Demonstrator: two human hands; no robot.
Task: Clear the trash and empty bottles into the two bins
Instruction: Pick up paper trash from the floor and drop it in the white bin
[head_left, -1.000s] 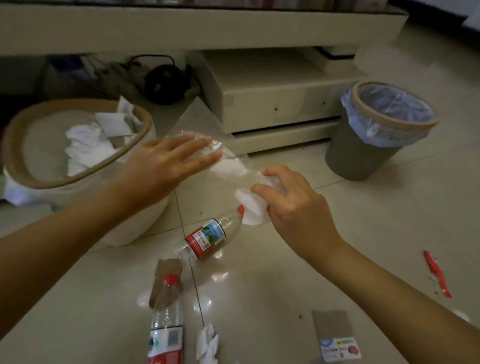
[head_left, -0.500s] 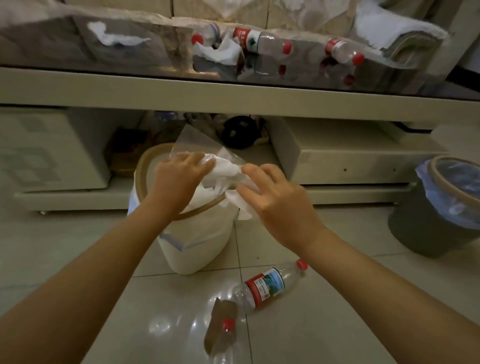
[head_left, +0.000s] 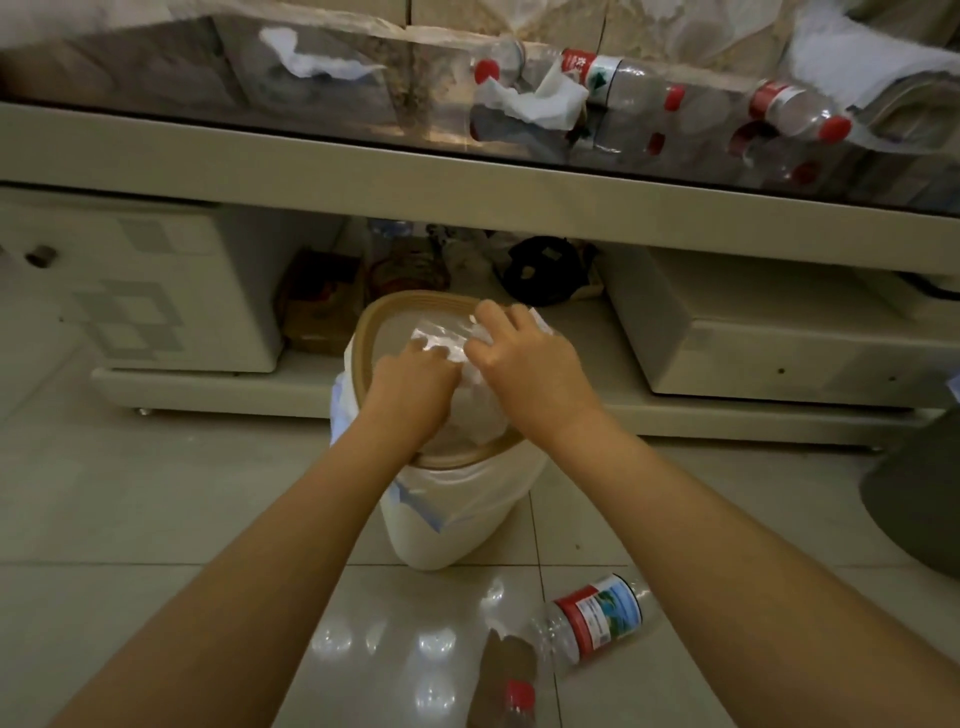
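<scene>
Both hands (head_left: 415, 387) inside bin rim (head_left: 370, 332)

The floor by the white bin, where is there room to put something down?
Bare tiles lie left of the white bin, out to the left arm. Crowded spots: in front of it, where a bottle lies beside another red-capped one, and the tabletop, strewn with bottles and tissue.

white bin (head_left: 447, 535), tan rim | bottle (head_left: 587, 621) clear, red-white-blue label | floor (head_left: 156, 519) pale glossy tile | grey bin (head_left: 919, 504)
</scene>
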